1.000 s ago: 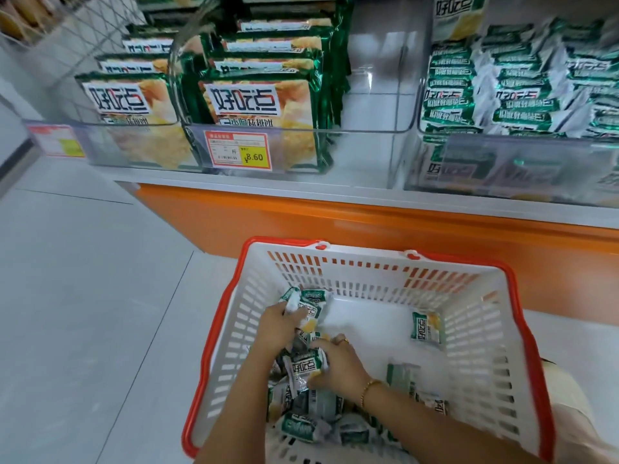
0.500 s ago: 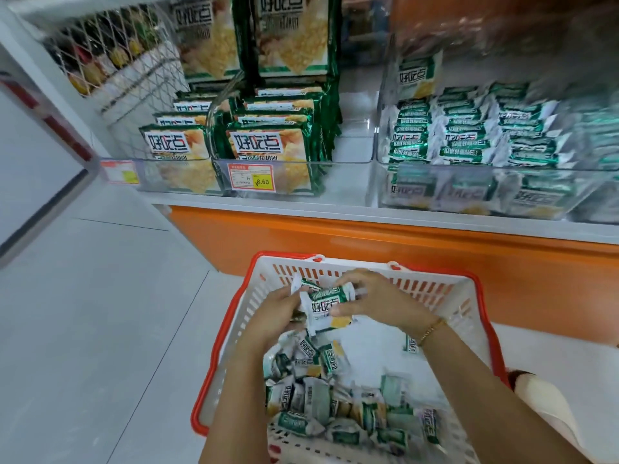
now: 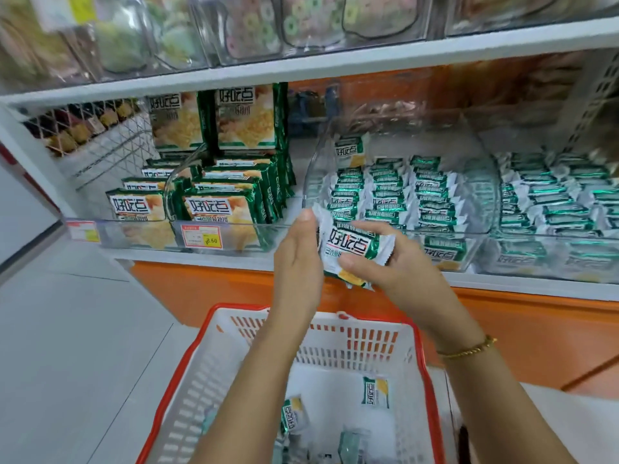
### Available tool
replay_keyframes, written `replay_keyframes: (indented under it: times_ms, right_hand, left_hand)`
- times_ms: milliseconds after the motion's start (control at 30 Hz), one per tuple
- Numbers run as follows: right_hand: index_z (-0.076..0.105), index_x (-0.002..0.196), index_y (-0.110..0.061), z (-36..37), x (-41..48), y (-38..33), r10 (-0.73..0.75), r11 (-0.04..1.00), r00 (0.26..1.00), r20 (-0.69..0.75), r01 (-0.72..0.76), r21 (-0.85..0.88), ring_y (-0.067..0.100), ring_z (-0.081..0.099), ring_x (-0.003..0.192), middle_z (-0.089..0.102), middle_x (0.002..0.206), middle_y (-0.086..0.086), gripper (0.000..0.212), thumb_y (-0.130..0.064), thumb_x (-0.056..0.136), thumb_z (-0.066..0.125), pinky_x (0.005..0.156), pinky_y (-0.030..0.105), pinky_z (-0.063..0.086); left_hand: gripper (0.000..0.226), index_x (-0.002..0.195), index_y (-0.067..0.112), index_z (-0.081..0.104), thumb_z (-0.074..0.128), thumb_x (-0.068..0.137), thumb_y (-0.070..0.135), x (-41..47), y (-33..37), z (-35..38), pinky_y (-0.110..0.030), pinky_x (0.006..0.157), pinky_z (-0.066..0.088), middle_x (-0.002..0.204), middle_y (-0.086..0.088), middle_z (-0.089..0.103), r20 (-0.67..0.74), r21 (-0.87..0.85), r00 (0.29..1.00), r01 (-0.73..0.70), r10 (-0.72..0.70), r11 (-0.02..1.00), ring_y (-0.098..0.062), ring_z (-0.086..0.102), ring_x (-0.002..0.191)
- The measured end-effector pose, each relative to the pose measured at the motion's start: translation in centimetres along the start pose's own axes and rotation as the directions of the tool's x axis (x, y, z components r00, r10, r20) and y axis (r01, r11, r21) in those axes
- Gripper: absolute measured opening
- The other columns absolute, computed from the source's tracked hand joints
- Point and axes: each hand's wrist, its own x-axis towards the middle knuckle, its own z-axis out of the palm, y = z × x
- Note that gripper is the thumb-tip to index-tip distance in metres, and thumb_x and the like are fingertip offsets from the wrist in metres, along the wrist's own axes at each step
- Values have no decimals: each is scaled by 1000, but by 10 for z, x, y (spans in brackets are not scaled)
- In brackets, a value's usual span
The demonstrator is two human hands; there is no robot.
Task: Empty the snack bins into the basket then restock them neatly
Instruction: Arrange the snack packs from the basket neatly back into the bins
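**Held item.** A small bundle of held packets [image 3: 351, 249] is gripped between both hands directly in front of the centre bin [image 3: 310, 175]. It sits at the bin's front left corner, level with the front wall. The printed face of the foremost packet is turned toward the camera.

**Right hand** [image 3: 395, 272]. The thumb is laid across the lower front of the bundle. The fingers are curled round its right end and back, so the bundle is clamped. A gold bracelet [image 3: 469, 349] is worn on this wrist.

**Left hand** [image 3: 298, 262]. The left end of the bundle is held. One fingertip is seen at the upper left corner of the wrapper. The other fingers are hidden behind the bundle, so it cannot be told whether they are spread.

**Inside the centre bin.** Binned packets [image 3: 392, 195] are stood on edge in rows running front to back. One packet is propped upright at the rear left.

**Right of the centre bin.** Further packets [image 3: 552, 202] of the same kind are lined up in rows.

**Left of the centre bin.** Large green packs [image 3: 217, 209] are stacked in files. A price label [image 3: 201, 235] is fixed in front of them.

**Below and in front of the centre bin.** A white basket [image 3: 335, 343] with a red rim is placed on the floor. Loose packets [image 3: 375, 391] lie on its bottom.

**Above the centre bin.** An upper shelf [image 3: 335, 61] carries clear containers. Their contents are blurred.
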Motion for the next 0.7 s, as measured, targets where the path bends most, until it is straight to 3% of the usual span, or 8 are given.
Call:
replay_keyframes:
  times_ms: [100, 167, 233, 333, 400, 500, 567, 700]
  right_hand:
    - [59, 113, -40, -25, 14, -25, -61, 997, 998, -4, 61, -52, 11, 61, 106, 63, 118, -13, 47, -45, 70, 78, 77, 26, 55]
    - [61, 113, -31, -37, 36, -37, -70, 998, 997, -16, 70, 2, 13, 68, 90, 70, 104, -7, 45, -36, 72, 79, 69, 27, 56]
    - [60, 115, -23, -46, 70, -41, -50, 999, 995, -87, 50, 0, 7, 69, 79, 71, 97, -6, 48, -36, 73, 79, 69, 24, 53]
    - [57, 116, -11, -56, 127, -39, 23, 985, 978, -207, -58, -164, 7, 59, 73, 61, 99, -1, 57, -44, 74, 78, 72, 28, 45]
    - [57, 105, -3, -56, 158, -32, 83, 953, 973, -215, -140, -269, 14, 52, 77, 57, 94, 2, 54, -44, 75, 76, 76, 30, 41]
    - [50, 128, -7, -48, 195, -14, 93, 882, 984, -155, -154, -445, 23, 53, 110, 56, 129, 8, 70, -47, 75, 75, 91, 31, 42]
    - [46, 136, -10, -44, 211, -7, 66, 823, 990, -127, -126, -554, 27, 49, 123, 49, 140, 11, 75, -45, 76, 75, 97, 31, 41]
    - [54, 129, -15, -42, 227, 8, -51, 829, 986, -160, -48, -557, 29, 51, 118, 49, 134, 14, 64, -28, 73, 81, 91, 29, 45]
  left_hand:
    - [41, 138, 27, 44, 27, 102, 38, 15, 20, 10, 14, 72, 21, 117, 25, 38, 18, 27, 995, -102, 102, 994, 27, 32, 92]
    - [26, 115, 36, 54, 31, 103, 36, 35, 29, 11, 3, 78, 33, 104, 25, 49, 5, 101, 983, -183, 184, 978, 21, 46, 84]
    - [22, 114, 23, 56, 42, 100, 34, 62, 27, 11, -18, 87, 39, 107, 9, 55, -43, 257, 958, -265, 285, 929, 3, 51, 96]
    - [40, 131, 11, 45, 54, 95, 25, 96, 11, 11, -18, 94, 32, 126, -1, 48, -65, 433, 956, -230, 285, 871, -13, 46, 117]
    - [46, 137, 9, 39, 54, 95, 23, 104, 0, 15, -16, 93, 29, 134, -5, 45, -47, 480, 965, -203, 256, 853, -18, 45, 122]
    - [50, 142, 8, 34, 50, 96, 21, 108, -13, 18, -18, 89, 33, 140, -8, 40, -46, 517, 973, -171, 226, 839, -21, 45, 123]
    - [50, 143, 8, 33, 48, 96, 20, 109, -16, 19, -24, 94, 36, 141, -8, 39, -54, 523, 972, -168, 229, 836, -22, 45, 124]
    - [51, 142, 8, 34, 49, 95, 19, 110, -19, 20, -28, 98, 37, 139, -8, 41, -55, 523, 964, -193, 259, 830, -22, 44, 124]
